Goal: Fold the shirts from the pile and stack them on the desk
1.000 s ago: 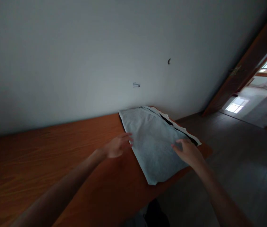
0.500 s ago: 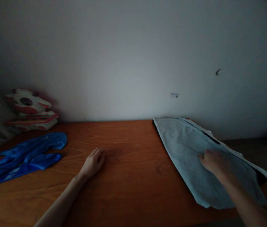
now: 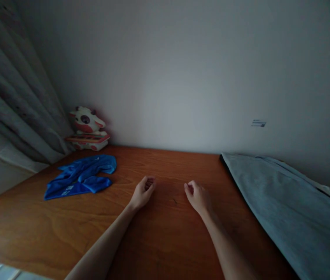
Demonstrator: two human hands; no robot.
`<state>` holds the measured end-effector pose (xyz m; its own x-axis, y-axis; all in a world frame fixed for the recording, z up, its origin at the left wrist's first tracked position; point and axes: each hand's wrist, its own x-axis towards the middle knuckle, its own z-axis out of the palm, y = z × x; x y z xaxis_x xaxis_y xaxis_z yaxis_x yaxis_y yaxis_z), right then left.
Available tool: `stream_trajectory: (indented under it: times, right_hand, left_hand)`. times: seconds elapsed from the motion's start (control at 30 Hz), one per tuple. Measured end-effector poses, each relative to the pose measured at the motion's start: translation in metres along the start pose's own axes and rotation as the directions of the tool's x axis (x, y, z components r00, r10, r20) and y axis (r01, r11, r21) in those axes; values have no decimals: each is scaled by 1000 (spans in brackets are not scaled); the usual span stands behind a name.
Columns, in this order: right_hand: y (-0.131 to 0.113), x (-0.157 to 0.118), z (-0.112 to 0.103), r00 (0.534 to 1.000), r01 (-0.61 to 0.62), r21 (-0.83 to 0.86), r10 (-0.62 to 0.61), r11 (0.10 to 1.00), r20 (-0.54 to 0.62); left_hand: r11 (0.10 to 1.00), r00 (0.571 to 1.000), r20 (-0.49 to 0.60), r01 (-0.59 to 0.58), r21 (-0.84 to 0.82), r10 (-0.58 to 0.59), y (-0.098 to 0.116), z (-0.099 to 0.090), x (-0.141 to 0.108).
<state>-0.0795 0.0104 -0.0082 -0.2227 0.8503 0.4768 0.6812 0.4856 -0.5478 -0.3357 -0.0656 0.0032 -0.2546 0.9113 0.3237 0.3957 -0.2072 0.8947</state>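
Note:
Loosely curled, my left hand (image 3: pixel 144 192) rests on the wooden table with nothing visible in it. My right hand (image 3: pixel 198 197) lies a short way to its right, fingers likewise curled inward and no object showing in them. To the left of my left hand is a crumpled blue garment (image 3: pixel 80 177) of shiny cloth with small white print. On the right side, a flat spread of grey cloth (image 3: pixel 284 198) with a dark edge lies beyond my right hand; its right part runs out of view. Neither hand touches the cloths.
A toy cow with a keyboard (image 3: pixel 87 130) stands at the table's back left corner. Light curtains (image 3: pixel 16 89) hang at the left. Behind the wooden table (image 3: pixel 165 241) rises a pale wall (image 3: pixel 182 77) with a small label (image 3: pixel 258 123) and a hook at the right.
My right hand has left the grey cloth and moved to the table's middle, near my left hand. The view has turned left, bringing in more curtain. The blue garment lies as before.

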Motion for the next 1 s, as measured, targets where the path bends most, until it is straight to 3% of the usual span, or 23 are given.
stream_trajectory:
  times: [0.17, 0.3, 0.4, 0.47, 0.57, 0.63, 0.7, 0.73, 0.8, 0.9, 1.0]
  right_hand:
    - [9, -5, -7, 995, -66, 187, 50, 980, 85]
    - [9, -6, -12, 991, -101, 255, 74, 962, 114]
    - [7, -8, -12, 986, -88, 242, 51, 966, 157]
    - [6, -9, -12, 982, -72, 226, 30, 971, 186]
    - [7, -9, -11, 976, -65, 197, 21, 978, 216]
    - [8, -9, -11, 972, -70, 188, 25, 980, 234]
    - [8, -9, -10, 970, -71, 184, 25, 980, 241]
    - [9, -8, -9, 970, -71, 180, 25, 981, 242]
    - [9, -8, -9, 969, -68, 172, 25, 983, 245]
    - [8, -8, -7, 966, -67, 172, 21, 983, 256]
    - [9, -8, -5, 969, -73, 181, 27, 981, 246]
  left_hand:
    - [984, 989, -104, 84, -160, -101, -12, 0, 10]
    - [991, 959, -265, 121, 59, -101, -15, -9, 14]
    - [952, 910, -412, 170, 256, -52, -11, -36, 14]
    - [856, 860, -510, 237, 460, 36, -7, -60, 12]
    - [584, 768, -626, 450, 676, 133, -6, -94, 7]
    - [460, 716, -695, 598, 656, 61, -10, -108, 4]
    - [354, 697, -715, 685, 637, -62, -14, -113, 2]
    - [314, 710, -695, 689, 653, -112, -16, -113, 1]
    - [299, 794, -585, 606, 737, -167, -16, -106, 2]
    - [390, 928, -340, 372, 842, -151, -10, -85, 4]
    - [542, 995, -57, 91, 835, -80, 0, -53, 3]
